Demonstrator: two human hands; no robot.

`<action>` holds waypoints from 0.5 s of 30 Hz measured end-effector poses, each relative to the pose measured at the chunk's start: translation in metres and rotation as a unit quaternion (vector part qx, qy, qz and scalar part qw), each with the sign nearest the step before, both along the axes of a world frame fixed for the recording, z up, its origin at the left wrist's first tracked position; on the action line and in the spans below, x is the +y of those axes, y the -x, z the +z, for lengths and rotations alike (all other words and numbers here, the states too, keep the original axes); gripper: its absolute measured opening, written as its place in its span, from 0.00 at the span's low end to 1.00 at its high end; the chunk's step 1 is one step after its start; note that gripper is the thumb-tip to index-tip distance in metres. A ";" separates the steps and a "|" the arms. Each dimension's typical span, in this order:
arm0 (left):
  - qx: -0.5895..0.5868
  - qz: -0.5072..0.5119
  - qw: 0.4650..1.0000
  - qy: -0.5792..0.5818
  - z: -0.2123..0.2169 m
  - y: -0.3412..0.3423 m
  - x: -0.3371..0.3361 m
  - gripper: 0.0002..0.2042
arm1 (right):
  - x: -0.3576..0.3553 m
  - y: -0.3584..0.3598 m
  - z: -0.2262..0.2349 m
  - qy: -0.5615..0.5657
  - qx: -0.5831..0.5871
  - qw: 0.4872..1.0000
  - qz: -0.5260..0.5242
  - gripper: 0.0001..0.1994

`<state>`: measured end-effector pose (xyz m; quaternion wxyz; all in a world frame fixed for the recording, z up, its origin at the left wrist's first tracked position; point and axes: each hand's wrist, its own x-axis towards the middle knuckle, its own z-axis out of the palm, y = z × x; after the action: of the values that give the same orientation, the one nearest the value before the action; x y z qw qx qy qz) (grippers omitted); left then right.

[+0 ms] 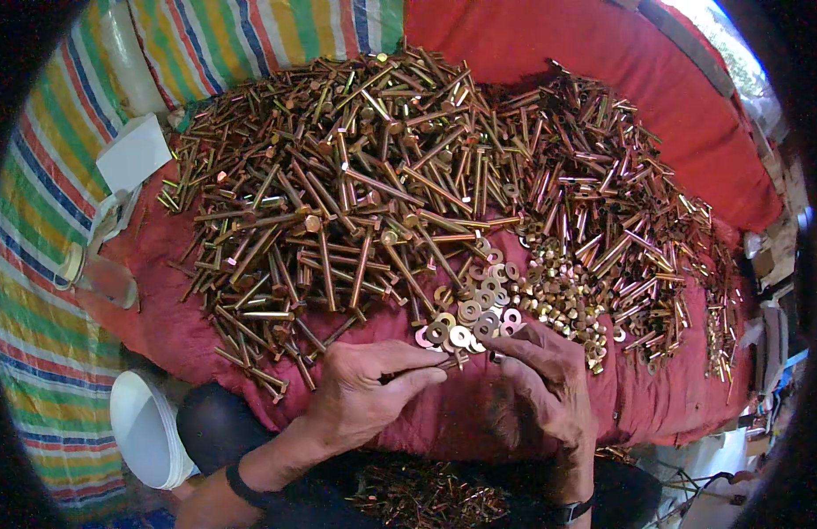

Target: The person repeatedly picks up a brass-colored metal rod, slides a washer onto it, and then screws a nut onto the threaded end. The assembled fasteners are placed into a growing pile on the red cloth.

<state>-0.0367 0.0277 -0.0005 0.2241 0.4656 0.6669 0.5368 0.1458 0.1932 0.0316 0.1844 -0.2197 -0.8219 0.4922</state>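
Observation:
Thumb and forefinger of my left hand (360,388) are closed in a pinch on a bolt (458,361), whose end sticks out toward the right. Across from it, my right hand (549,383) has its thumb and forefinger drawn together around a small dark piece, too small to name. Just beyond the fingertips lies a heap of flat washers (470,310), some silvery and some yellowish. Beside them to the right is a pile of brassy nuts (558,295). Both hands hover at the near edge of these piles, apart from each other.
A large heap of long hex bolts (338,194) covers the red cloth (161,264); another heap of bolts (637,238) spreads to the right. More metal pieces (426,494) lie low between my legs. White tubs (148,432) and a clear jar (108,280) stand left, by a striped sheet (64,203).

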 end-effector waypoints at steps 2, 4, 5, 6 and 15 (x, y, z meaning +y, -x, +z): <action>-0.026 -0.021 0.999 0.001 0.001 0.003 -0.001 0.09 | 0.002 0.000 -0.004 -0.044 -0.007 0.999 0.014 0.19; -0.032 -0.042 0.999 0.007 0.002 0.005 -0.003 0.09 | 0.000 0.000 -0.008 -0.077 -0.008 0.996 0.033 0.19; -0.026 -0.054 0.998 0.006 0.002 0.006 -0.003 0.08 | -0.001 0.000 -0.010 -0.093 -0.010 0.995 0.045 0.19; -0.019 -0.069 0.997 0.011 0.002 0.006 -0.004 0.08 | -0.001 0.000 -0.012 -0.108 -0.013 0.992 0.057 0.19; -0.006 -0.093 0.996 -0.006 0.003 0.011 -0.004 0.07 | -0.001 0.000 -0.008 0.001 0.049 0.996 0.069 0.19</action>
<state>-0.0479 0.0234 0.0024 0.2744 0.5235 0.6159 0.5208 0.1461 0.1920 0.0239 0.1899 -0.1378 -0.8243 0.5152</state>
